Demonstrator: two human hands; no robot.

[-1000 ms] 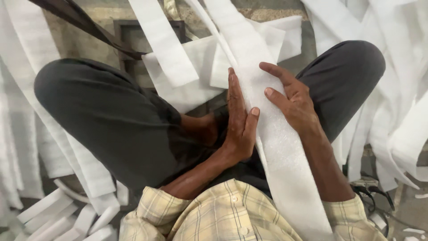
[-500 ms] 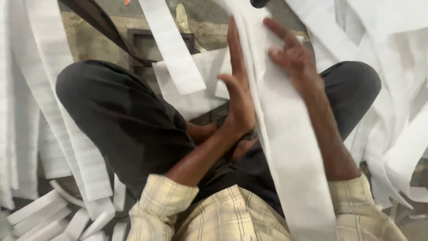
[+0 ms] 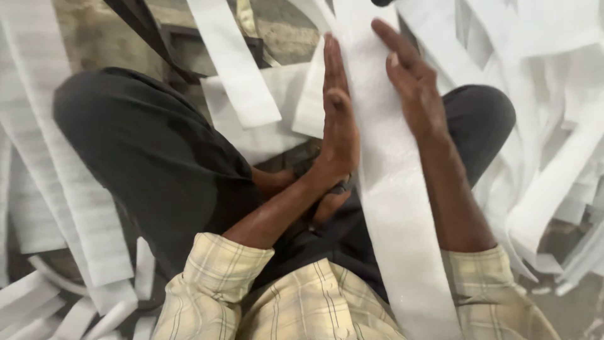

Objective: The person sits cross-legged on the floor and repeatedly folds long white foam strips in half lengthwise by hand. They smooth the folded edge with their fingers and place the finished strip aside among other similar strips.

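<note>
While the left hand (image 3: 340,119) presses flat and open along the foam strip (image 3: 390,189) at upper centre, the right hand (image 3: 412,88) rests open-fingered on it; even pressure should keep it straight.

A long strip (image 3: 390,189) runs from my lap up and away between my hands. My left hand (image 3: 340,119) stands on edge against its left side; my right hand (image 3: 412,88) lies on its right side. A short strip (image 3: 236,69) lies left, over my left knee (image 3: 145,151). Loose strips (image 3: 553,126) pile right of my right knee (image 3: 484,113).
</note>
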